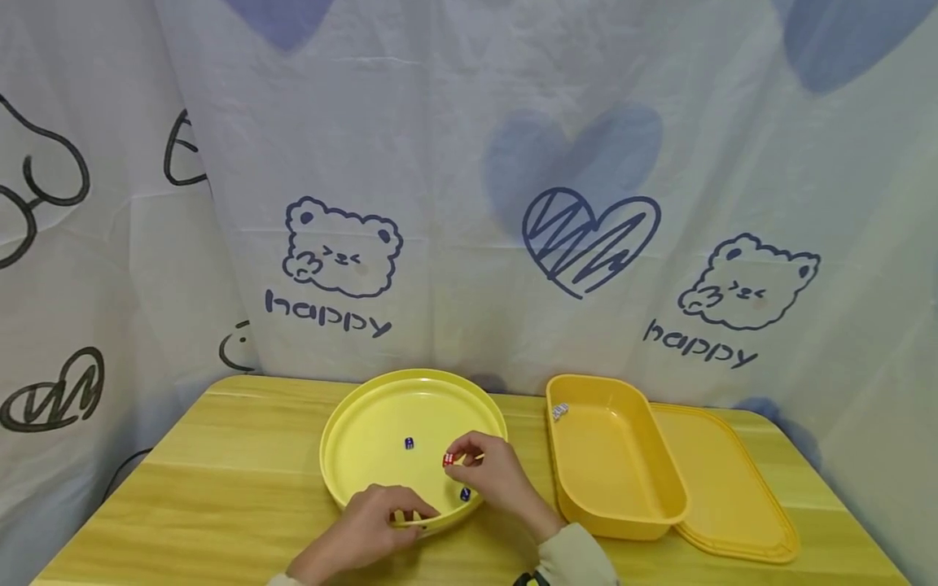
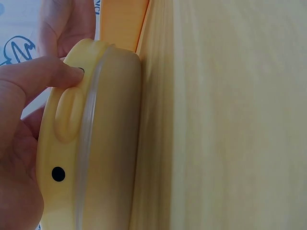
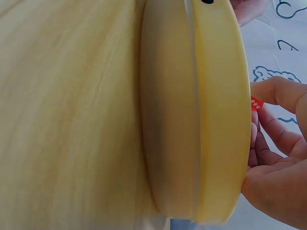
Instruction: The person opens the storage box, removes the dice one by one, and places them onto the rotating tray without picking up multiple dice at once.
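A yellow round tray (image 1: 381, 407) with a raised rim stands on the wooden table. My left hand (image 1: 377, 521) grips its near rim, with the thumb (image 2: 67, 73) on the outer wall and the fingers over the inside. Above the right part of the tray, my right hand (image 1: 494, 476) pinches a red die (image 1: 449, 460) between thumb and fingers; the die's white dots show in the right wrist view, where the red die (image 3: 256, 103) is partly hidden. One blue die (image 1: 409, 443) lies near the tray's middle. Another blue die (image 1: 465, 494) lies below the right hand, near the rim.
To the right stands an orange-yellow rectangular box (image 1: 623, 456), open on top, with small whitish pieces (image 1: 560, 411) in its far left corner. Its flat lid (image 1: 733, 488) lies beside it, partly under the box. A printed curtain (image 1: 454, 163) hangs behind the table (image 1: 220, 488).
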`<state>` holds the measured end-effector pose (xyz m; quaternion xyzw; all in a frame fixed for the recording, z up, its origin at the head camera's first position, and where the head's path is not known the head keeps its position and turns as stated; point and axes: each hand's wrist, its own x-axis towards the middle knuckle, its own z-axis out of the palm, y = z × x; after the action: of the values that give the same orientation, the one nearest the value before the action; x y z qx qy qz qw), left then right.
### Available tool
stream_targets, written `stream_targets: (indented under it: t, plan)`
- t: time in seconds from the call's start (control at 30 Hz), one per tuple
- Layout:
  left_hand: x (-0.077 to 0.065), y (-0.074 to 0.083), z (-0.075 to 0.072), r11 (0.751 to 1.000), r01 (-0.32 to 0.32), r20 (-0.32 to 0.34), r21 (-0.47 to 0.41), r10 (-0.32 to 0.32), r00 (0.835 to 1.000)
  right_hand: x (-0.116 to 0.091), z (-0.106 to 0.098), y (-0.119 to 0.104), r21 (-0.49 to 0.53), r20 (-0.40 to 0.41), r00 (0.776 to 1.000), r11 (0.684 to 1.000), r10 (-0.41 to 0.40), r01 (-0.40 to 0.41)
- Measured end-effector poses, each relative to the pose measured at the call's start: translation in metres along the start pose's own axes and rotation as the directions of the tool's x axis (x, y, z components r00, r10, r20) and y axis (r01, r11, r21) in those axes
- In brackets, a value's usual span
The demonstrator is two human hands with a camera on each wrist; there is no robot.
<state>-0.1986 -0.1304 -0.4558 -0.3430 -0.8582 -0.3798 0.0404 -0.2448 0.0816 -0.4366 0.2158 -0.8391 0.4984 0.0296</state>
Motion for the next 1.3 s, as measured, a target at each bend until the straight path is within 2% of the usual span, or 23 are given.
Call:
stream_targets:
  t: [0.47, 0.77, 1.3]
  plan:
    - [0.0012, 0.0016, -0.0015, 1.0, 0.007, 0.019, -0.009, -0.007, 1.0, 0.0004, 0.0023, 0.0006, -0.021, -0.006, 1.0, 1.0, -0.018, 0.018]
    - [0.0015, 0.0028, -0.0019, 0.998, 0.065, 0.04, -0.024, -0.064, 0.997, -0.0009, -0.0009, -0.0014, -0.016, 0.023, 0.999, 0.999, -0.031, 0.031]
    - [0.0001, 0.004, -0.0027, 0.999, 0.044, 0.034, -0.03, -0.043, 0.999, -0.0025, -0.0041, -0.0051, 0.037, 0.042, 0.999, 0.999, -0.011, 0.01]
